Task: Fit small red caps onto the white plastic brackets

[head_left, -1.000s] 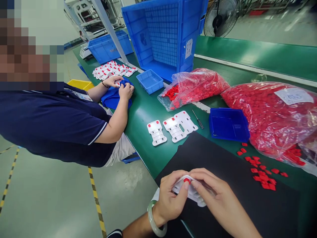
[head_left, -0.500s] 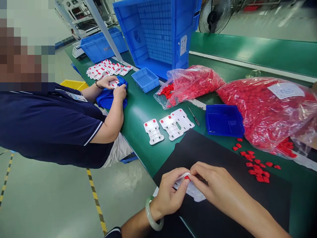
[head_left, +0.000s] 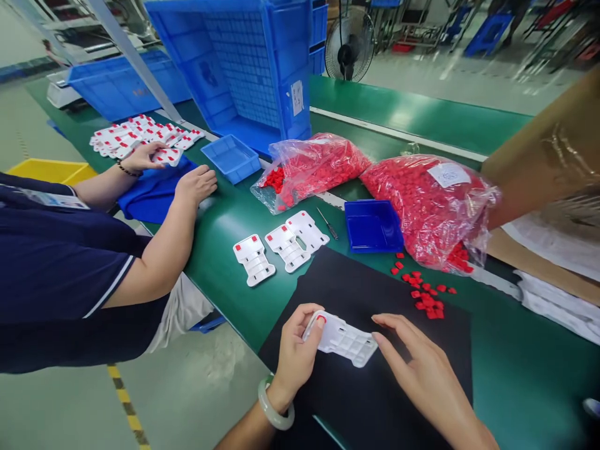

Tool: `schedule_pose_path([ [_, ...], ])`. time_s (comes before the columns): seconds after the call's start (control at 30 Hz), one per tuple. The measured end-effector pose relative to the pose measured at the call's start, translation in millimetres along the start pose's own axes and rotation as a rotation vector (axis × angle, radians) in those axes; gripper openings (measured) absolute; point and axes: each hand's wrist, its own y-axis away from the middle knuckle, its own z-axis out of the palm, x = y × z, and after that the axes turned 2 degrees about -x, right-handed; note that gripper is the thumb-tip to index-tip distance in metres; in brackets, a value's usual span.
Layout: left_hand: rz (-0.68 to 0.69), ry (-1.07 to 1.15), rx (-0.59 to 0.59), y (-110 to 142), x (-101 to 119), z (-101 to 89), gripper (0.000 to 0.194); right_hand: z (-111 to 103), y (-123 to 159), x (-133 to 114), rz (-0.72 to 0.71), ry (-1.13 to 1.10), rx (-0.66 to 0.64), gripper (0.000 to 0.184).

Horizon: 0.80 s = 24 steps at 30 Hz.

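My left hand (head_left: 296,348) grips the left end of a white plastic bracket (head_left: 342,338) that carries a small red insert near my thumb. It lies over the black mat (head_left: 375,387). My right hand (head_left: 415,362) hovers just right of the bracket with fingers spread, holding nothing. Loose red inserts (head_left: 424,294) lie on the mat's far right corner. Three finished white brackets (head_left: 281,247) sit side by side beyond the mat.
Two clear bags of red inserts (head_left: 422,200) flank a small blue tray (head_left: 372,225), with a screwdriver (head_left: 327,223) nearby. A co-worker (head_left: 70,262) at left handles brackets over a blue cloth (head_left: 152,194). Blue crates (head_left: 244,62), a fan (head_left: 349,44) and a cardboard box (head_left: 548,169) stand behind.
My right hand has let go of the bracket and drawn to the right, fingers opening. The view has swung right. The co-worker's hands have parted.
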Motion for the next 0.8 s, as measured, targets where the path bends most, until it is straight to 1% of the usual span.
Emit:
schedule_pose_path([
  [0.1, 0.009, -0.007, -0.038, 2.6, 3.2, 6.6, 0.022, 11.0, -3.6, -14.2, -0.169, 0.054, 0.045, 0.023],
  [0.2, 0.020, -0.032, -0.024, 5.4, 7.9, 9.0, 0.020, 26.5, -6.8, -28.7, -0.319, 0.135, 0.098, 0.022],
  [0.3, -0.028, 0.045, -0.037, 7.4, 10.4, 9.9, 0.022, 42.4, -9.1, -37.1, -0.430, 0.248, 0.130, 0.020],
  [0.4, -0.079, 0.123, -0.081, 7.6, 9.7, 9.5, 0.025, 56.6, -13.3, -39.0, -0.493, 0.331, 0.134, 0.016],
  [0.47, -0.099, 0.109, -0.081, 6.4, 7.5, 7.5, 0.027, 62.9, -17.7, -38.6, -0.491, 0.375, 0.122, 0.017],
  [0.53, -0.120, 0.079, -0.074, 4.5, 4.2, 4.1, 0.028, 63.6, -24.0, -38.1, -0.478, 0.385, 0.077, 0.019],
  [0.6, -0.146, 0.083, -0.087, 2.4, 0.2, -0.4, 0.031, 55.7, -34.8, -36.4, -0.474, 0.356, 0.024, 0.021],
  [0.67, -0.178, 0.111, -0.123, 1.0, -3.6, -5.1, 0.036, 37.3, -53.4, -31.1, -0.466, 0.314, 0.005, 0.021],
  [0.73, -0.197, 0.116, -0.152, 0.4, -6.5, -9.7, 0.045, 11.2, -81.9, -19.8, -0.425, 0.299, 0.042, 0.018],
  [0.8, -0.182, 0.079, -0.170, 0.0, -8.3, -13.2, 0.051, -15.4, -118.1, -2.8, -0.342, 0.314, 0.125, 0.016],
])
